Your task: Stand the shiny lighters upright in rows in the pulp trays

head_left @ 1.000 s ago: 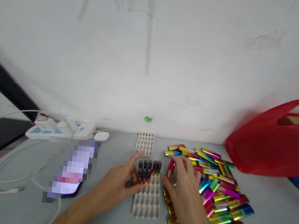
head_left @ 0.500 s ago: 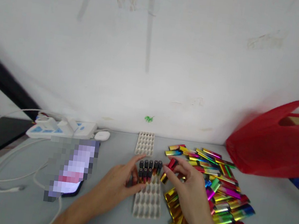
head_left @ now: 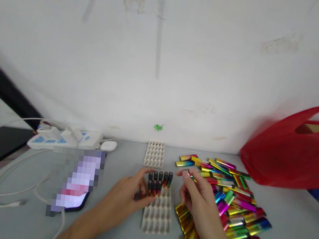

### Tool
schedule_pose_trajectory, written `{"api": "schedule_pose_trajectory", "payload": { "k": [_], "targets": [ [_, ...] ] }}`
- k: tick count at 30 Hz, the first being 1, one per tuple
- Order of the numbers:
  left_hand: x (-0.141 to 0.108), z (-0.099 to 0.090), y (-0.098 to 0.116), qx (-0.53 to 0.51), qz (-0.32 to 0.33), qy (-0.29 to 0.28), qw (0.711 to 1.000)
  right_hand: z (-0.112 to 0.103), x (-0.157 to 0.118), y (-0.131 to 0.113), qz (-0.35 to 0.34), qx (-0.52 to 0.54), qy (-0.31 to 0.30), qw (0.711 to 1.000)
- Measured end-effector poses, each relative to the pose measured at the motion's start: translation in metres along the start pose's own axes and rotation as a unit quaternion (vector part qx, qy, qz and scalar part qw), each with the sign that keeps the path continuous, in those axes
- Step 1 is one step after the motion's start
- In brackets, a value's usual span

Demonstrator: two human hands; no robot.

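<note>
My left hand (head_left: 134, 192) is curled at the left side of a pale slotted tray (head_left: 157, 214), its thumb and fingers gripping the tray's edge beside the stood-up pieces. Several black-topped cylinders (head_left: 160, 176) stand upright in the tray's far rows; the nearer slots hold nothing. My right hand (head_left: 194, 187) is closed just right of the tray, thumb and fingers together on a small shiny piece (head_left: 187, 172), mostly hidden by the fingers. Shiny multicoloured cylinders (head_left: 243, 205) lie in a loose pile beneath and right of my right hand.
Behind the first tray lies a second pale tray (head_left: 154, 154). On the left are a white power strip (head_left: 93, 139), cables, a small white case (head_left: 109, 146) and a phone (head_left: 82, 180), partly pixelated. A red bag (head_left: 282, 158) stands at the right by the wall.
My right hand has turned, and the red and gold cylinder that showed between its fingers is now mostly hidden. My left hand has hardly moved.
</note>
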State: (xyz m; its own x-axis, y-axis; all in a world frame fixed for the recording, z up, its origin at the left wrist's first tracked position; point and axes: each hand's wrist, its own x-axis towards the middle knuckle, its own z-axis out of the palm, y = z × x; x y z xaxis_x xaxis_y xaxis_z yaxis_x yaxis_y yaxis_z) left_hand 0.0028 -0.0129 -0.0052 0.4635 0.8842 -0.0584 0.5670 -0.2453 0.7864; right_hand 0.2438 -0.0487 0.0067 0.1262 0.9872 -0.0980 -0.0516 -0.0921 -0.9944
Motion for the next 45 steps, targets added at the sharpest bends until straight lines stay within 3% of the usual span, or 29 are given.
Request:
{"api": "schedule_pose_trajectory", "payload": {
  "k": [13, 23, 31, 36, 45],
  "targets": [
    [0.005, 0.003, -0.011, -0.071, -0.012, -0.011, 0.997, 0.003, 0.001, -0.008, 0.13, 0.105, -0.027, 0.986],
    [0.006, 0.003, -0.01, -0.086, -0.015, -0.011, 0.996, 0.006, 0.0, -0.012, 0.146, 0.142, -0.026, 0.979],
    [0.006, 0.003, -0.008, -0.06, -0.036, 0.002, 0.998, 0.009, -0.006, -0.01, 0.12, 0.157, -0.078, 0.977],
    [0.005, 0.005, -0.008, -0.061, -0.034, 0.008, 0.998, 0.008, -0.005, -0.008, 0.134, 0.16, -0.072, 0.975],
    [0.008, 0.007, -0.016, -0.077, -0.04, 0.012, 0.996, 0.006, -0.005, -0.006, 0.168, 0.247, -0.133, 0.945]
  ]
}}
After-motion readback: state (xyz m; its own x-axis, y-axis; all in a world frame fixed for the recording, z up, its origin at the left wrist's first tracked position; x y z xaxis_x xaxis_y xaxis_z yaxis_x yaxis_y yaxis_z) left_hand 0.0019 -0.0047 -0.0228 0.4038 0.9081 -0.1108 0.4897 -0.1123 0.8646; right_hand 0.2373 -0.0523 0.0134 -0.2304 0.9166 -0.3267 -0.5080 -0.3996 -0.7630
